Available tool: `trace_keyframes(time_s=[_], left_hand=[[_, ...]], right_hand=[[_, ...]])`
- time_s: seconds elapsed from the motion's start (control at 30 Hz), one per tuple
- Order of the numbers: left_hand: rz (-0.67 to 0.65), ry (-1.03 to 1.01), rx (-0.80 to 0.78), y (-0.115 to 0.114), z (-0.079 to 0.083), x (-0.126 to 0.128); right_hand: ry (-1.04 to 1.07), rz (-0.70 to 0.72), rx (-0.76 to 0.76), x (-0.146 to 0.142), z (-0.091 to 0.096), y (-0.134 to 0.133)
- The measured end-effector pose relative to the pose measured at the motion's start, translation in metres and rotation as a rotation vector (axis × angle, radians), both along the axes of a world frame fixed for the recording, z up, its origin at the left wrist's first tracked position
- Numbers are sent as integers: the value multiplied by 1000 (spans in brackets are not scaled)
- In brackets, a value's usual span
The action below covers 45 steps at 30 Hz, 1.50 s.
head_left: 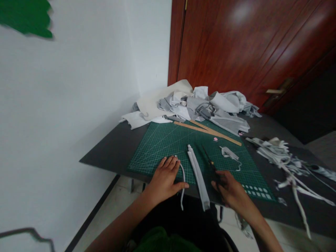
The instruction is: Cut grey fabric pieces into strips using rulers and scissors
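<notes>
My left hand [165, 176] lies flat, fingers stretched out, on the near edge of the green cutting mat [168, 140]. A thin white fabric strip [182, 178] runs along its thumb side and hangs over the table edge. My right hand [229, 187] is closed round the handles of black scissors [210, 163], whose blades point away across the mat. Between the hands lies a long folded white fabric strip [198, 173], its near end sticking out past the table.
A wooden ruler [207, 131] lies at the mat's far side. A heap of grey and white cloth [199, 105] fills the table's back. Cut strips [286, 161] are scattered right. A small fabric scrap [229, 152] lies on the mat. A brown door [249, 45] stands behind.
</notes>
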<state>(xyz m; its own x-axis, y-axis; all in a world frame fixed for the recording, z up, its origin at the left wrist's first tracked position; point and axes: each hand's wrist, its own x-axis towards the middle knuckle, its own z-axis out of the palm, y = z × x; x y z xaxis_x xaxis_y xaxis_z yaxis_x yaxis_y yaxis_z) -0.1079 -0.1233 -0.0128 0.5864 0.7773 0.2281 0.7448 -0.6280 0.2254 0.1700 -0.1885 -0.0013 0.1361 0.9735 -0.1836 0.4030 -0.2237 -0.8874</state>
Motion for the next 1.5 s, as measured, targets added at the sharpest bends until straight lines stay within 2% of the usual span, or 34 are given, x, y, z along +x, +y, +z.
trace_keyframes(time_s=[0.07,0.17,0.33,0.47,0.53,0.63,0.77,0.9,1.0,1.1,1.3,1.5], left_hand=[[56,29,-9,5,1,6],[160,114,-30,26,7,16],[332,225,-41,91,20,37],[410,196,-19,148,30,56],[452,137,-21,169,33,64],[461,66,13,189,34,72],[405,-37,62,203,28,69],[301,-101,65,216,24,59],[260,-122,54,226,21,55],[224,-123,44,229,19,55],[165,-115,67,221,15,59],[174,-117,89,217,13,63]], right_hand=[[-91,-12,-44,3,-5,12],[-106,14,-130,2,-3,27],[-108,60,-147,2,6,54],[-157,70,-142,9,7,87],[-174,98,-123,13,10,106],[-166,121,-63,18,19,134],[-146,112,-39,22,27,166],[-146,157,-23,28,21,180],[-164,179,36,33,13,178],[-311,205,144,37,10,171],[-592,223,196,43,19,157],[-688,318,228,51,24,150]])
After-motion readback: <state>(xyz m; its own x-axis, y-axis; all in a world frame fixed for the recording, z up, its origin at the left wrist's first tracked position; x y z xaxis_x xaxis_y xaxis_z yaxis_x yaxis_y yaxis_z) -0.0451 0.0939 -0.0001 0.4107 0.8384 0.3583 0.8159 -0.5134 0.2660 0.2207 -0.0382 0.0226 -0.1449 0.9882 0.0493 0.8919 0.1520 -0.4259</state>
